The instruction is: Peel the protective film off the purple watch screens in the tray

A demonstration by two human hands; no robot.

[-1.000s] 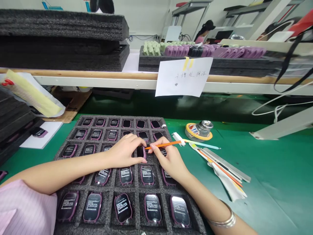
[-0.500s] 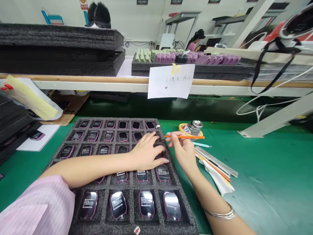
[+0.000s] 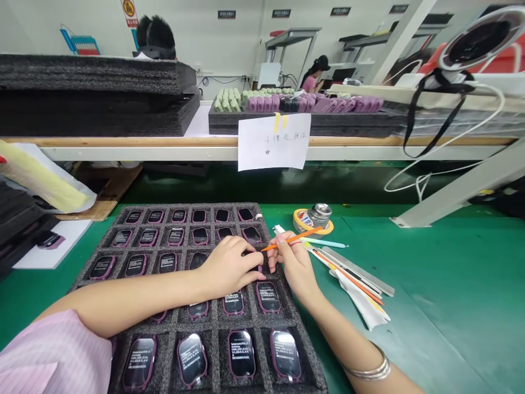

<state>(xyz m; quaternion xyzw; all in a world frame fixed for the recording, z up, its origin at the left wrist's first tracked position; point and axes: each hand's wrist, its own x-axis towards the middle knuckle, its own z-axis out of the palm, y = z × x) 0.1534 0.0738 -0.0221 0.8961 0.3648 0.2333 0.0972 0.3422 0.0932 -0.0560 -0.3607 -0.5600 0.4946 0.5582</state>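
Note:
A dark grey foam tray [image 3: 158, 350] holds rows of smartwatch bodies with purple frames, several with white text on the screen, such as this smartwatch [image 3: 241, 353]. My left hand [image 3: 232, 265] reaches across the tray, thumb and fingers closed around a purple smartwatch [image 3: 259, 268] in the right-hand column, mostly hidden by the fingers. Between the thumb and fingers of my right hand [image 3: 293, 262] is an orange pointed stick [image 3: 305, 235]. Its tip points left, close to the watch under my left fingers; whether they touch I cannot tell.
Right of the tray lie a roll of tape [image 3: 301, 221], a metal-topped jar [image 3: 322, 215], a light-blue pen [image 3: 328, 242], a metal ruler [image 3: 365, 276] and a white cloth [image 3: 361, 301]. A shelf [image 3: 164, 154] with foam stacks crosses behind. Other people sit beyond it.
My left hand has drawn its fingers in around the watch. My right hand has moved slightly down and left, and the orange stick now tilts with its tip lower. The view has shifted slightly.

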